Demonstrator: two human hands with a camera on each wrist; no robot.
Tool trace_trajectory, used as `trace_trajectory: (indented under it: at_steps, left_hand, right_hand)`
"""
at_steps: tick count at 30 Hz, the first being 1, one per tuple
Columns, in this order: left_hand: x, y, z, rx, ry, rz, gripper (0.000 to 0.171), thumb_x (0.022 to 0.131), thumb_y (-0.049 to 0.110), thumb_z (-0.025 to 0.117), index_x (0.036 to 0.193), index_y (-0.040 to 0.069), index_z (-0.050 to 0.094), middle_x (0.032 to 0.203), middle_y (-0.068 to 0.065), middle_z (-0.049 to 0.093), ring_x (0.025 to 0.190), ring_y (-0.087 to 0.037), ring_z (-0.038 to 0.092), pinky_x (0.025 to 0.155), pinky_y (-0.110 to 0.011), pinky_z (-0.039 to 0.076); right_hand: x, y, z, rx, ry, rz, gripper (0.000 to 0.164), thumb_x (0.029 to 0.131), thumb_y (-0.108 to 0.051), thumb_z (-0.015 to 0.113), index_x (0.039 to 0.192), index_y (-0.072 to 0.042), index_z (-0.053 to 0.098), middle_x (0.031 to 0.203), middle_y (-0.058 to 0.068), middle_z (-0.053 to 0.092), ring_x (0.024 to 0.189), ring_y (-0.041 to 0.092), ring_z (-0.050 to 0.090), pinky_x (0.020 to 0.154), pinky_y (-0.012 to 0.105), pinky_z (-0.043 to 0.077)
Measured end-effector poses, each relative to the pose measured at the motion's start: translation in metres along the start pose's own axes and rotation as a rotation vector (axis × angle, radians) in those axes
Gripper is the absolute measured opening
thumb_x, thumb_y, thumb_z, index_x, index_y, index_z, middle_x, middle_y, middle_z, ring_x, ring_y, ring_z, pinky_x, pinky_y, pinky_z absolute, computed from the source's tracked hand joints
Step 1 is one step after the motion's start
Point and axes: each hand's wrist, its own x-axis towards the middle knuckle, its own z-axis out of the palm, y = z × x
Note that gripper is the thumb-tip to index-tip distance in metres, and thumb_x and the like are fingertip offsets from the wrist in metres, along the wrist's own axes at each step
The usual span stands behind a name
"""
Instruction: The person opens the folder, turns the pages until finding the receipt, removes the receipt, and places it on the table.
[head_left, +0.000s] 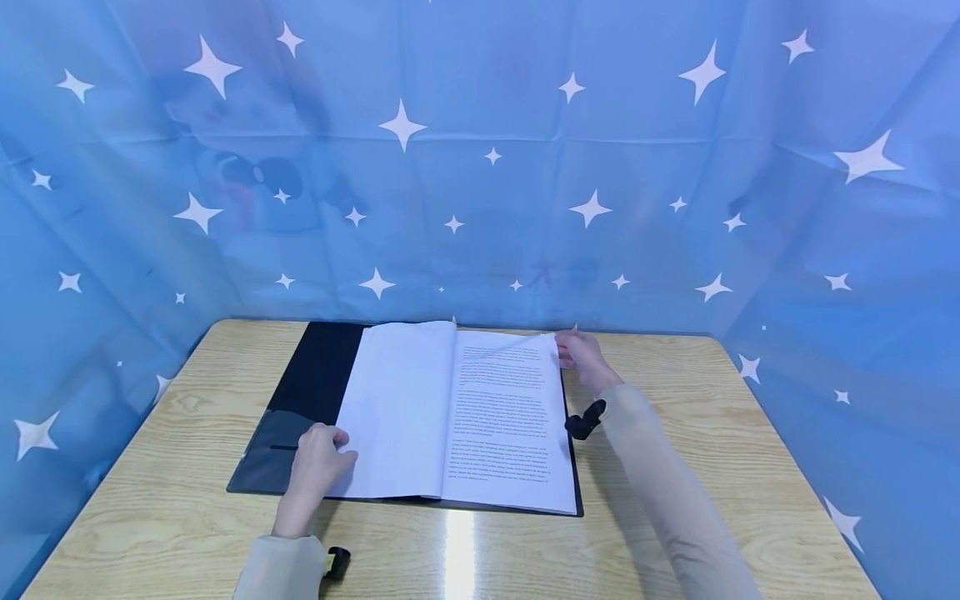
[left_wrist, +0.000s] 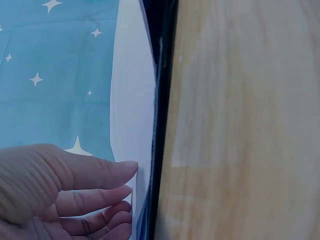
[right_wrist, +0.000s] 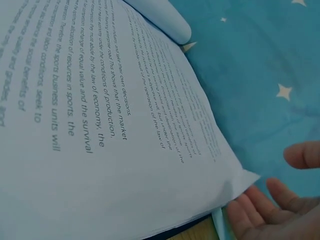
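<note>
A dark folder (head_left: 327, 367) lies spread on the table with bound white sheets inside. The left-hand page (head_left: 401, 400) is blank, and the right-hand page (head_left: 498, 425) carries printed text. At the left page's outer edge is my left hand (head_left: 317, 462), fingers loosely bent; its thumb tip overlaps the sheet's edge in the left wrist view, a gap between thumb and forefinger. My right hand (head_left: 587, 360) is at the upper right corner of the printed page. In the right wrist view its fingertips touch the slightly lifted corner from below, with the thumb held apart.
The wooden table (head_left: 150, 500) extends around the folder. A blue curtain (head_left: 480, 208) with white stars hangs behind the table and along both sides. A clear pocket (head_left: 262, 450) covers the folder's lower left. Each wrist wears a black camera mount (head_left: 585, 421).
</note>
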Motion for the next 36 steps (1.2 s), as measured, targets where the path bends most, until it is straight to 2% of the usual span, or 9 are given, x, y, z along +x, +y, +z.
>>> trace_trajectory:
  at_steps: [8,17,22,29,36]
  left_hand:
    - [-0.001,-0.001,-0.001,0.001,0.005,0.007,0.019,0.071,0.000,0.072,0.085,-0.010,0.066,0.084,-0.019,0.058,0.077,-0.030,0.056,0.069,-0.045,0.050]
    - [-0.002,-0.001,-0.001,0.002,-0.010,0.000,0.019,0.072,0.001,0.072,0.087,-0.010,0.066,0.086,-0.020,0.058,0.077,-0.030,0.056,0.069,-0.046,0.050]
    - [-0.002,-0.002,-0.001,0.003,-0.013,-0.002,0.019,0.072,0.001,0.072,0.087,-0.010,0.066,0.086,-0.020,0.058,0.078,-0.030,0.056,0.068,-0.046,0.050]
    - [-0.002,-0.002,-0.002,0.003,-0.014,-0.003,0.019,0.072,0.002,0.072,0.086,-0.010,0.066,0.087,-0.021,0.058,0.078,-0.031,0.056,0.068,-0.046,0.050]
    - [-0.002,-0.003,-0.002,-0.001,-0.017,-0.003,0.020,0.072,0.002,0.072,0.087,-0.010,0.066,0.087,-0.021,0.058,0.078,-0.031,0.056,0.069,-0.046,0.050]
  right_hand:
    - [-0.001,-0.001,0.001,-0.025,0.051,0.008,0.045,0.095,-0.016,0.046,0.137,-0.001,0.040,0.127,0.015,0.045,0.111,0.026,0.045,0.099,0.040,0.038]
    - [0.000,-0.001,0.001,-0.083,0.085,-0.013,0.041,0.095,-0.016,0.049,0.133,-0.003,0.046,0.119,0.012,0.050,0.096,0.021,0.049,0.084,0.032,0.043]
    - [-0.005,-0.006,0.002,-0.067,0.080,-0.032,0.041,0.094,-0.016,0.050,0.133,-0.002,0.046,0.111,0.009,0.052,0.090,0.018,0.049,0.077,0.028,0.043]
    - [-0.015,-0.014,0.002,-0.043,0.032,-0.041,0.042,0.095,-0.018,0.051,0.132,-0.001,0.045,0.102,0.005,0.052,0.090,0.020,0.048,0.075,0.026,0.042]
    - [-0.022,-0.019,0.003,-0.004,0.001,-0.061,0.042,0.094,-0.015,0.052,0.131,0.002,0.044,0.091,0.002,0.053,0.080,0.016,0.050,0.068,0.023,0.044]
